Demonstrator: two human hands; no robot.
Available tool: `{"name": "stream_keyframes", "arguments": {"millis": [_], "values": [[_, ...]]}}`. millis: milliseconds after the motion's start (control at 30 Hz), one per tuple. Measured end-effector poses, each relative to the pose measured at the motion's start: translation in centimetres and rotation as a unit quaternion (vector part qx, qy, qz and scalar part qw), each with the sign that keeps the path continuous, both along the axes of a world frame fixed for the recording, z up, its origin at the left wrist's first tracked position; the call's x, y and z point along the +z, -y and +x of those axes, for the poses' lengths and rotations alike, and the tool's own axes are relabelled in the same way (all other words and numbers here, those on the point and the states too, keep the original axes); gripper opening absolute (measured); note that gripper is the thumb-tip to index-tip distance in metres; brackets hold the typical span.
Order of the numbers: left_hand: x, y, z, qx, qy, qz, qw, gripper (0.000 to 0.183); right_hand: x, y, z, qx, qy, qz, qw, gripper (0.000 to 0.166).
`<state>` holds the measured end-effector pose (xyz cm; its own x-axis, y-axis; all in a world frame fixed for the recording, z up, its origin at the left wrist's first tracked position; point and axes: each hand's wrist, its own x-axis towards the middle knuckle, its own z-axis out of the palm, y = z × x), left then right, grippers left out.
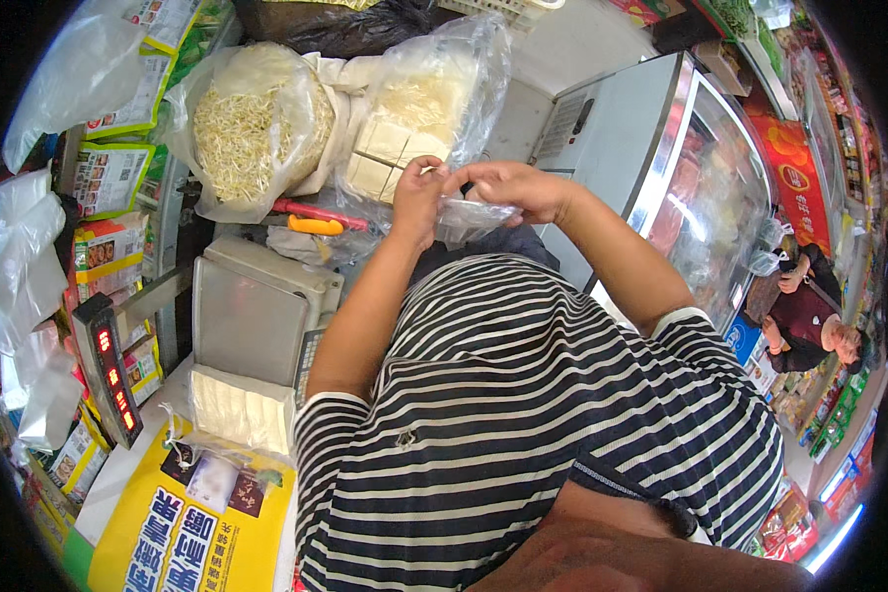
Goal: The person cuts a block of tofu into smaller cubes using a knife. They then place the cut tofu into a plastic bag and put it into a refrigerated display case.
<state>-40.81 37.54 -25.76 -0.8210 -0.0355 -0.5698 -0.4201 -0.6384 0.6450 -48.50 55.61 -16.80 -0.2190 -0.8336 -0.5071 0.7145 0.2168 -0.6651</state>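
Note:
Close together before my body, my left hand [417,194] and my right hand [519,191] both pinch a thin clear plastic bag [477,216]. Its crumpled film hangs under the right fingers. Just beyond my left fingertips lies a slab of white tofu [385,144], cut into blocks, inside a large clear bag. To the left of the tofu stands an open plastic sack of bean sprouts [255,129]. An orange handle [315,225] and a red bar [329,213] lie near my left wrist; what they belong to is unclear.
A weighing scale [248,311] stands left of my left forearm, with a lit red display [112,370] further left. A bagged pack of pale strips [240,411] lies nearer me. A glass-topped freezer [681,170] stands on the right, with another person [806,318] beyond it.

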Motion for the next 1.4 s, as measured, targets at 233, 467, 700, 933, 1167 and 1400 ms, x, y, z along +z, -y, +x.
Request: {"name": "stream_keyframes", "arguments": {"millis": [233, 467, 700, 933, 1167, 1400], "values": [[0.7, 6.3, -2.7, 0.165, -0.022, 0.101, 0.981, 0.013, -4.1, -0.9, 0.7, -0.124, 0.198, 0.093, 0.968, 0.033], [0.5, 5.7, -3.1, 0.115, -0.037, 0.212, 0.97, 0.012, -6.4, -1.2, 0.2, -0.072, 0.294, 0.056, 0.951, 0.038], [-1.2, -1.0, -0.4, -0.013, 0.038, 0.009, 0.999, 0.016, -2.8, 3.6, 0.0, -0.187, 0.027, -0.066, 0.98, 0.06], [-0.5, -3.9, 1.1, -0.053, 0.024, -0.178, 0.982, 0.031, -4.0, 2.9, -2.8, -0.39, -0.006, -0.118, 0.913, 0.082], [5.0, -3.9, 1.0, -0.06, -0.186, -0.41, 0.891, 0.022, -6.9, 3.1, -3.3, -0.323, -0.209, 0.037, 0.922, 0.053], [-1.0, -4.4, 3.2, -0.225, -0.103, -0.248, 0.937, 0.024, -11.1, 5.8, -4.1, -0.293, -0.369, 0.136, 0.872, 0.05]]}}
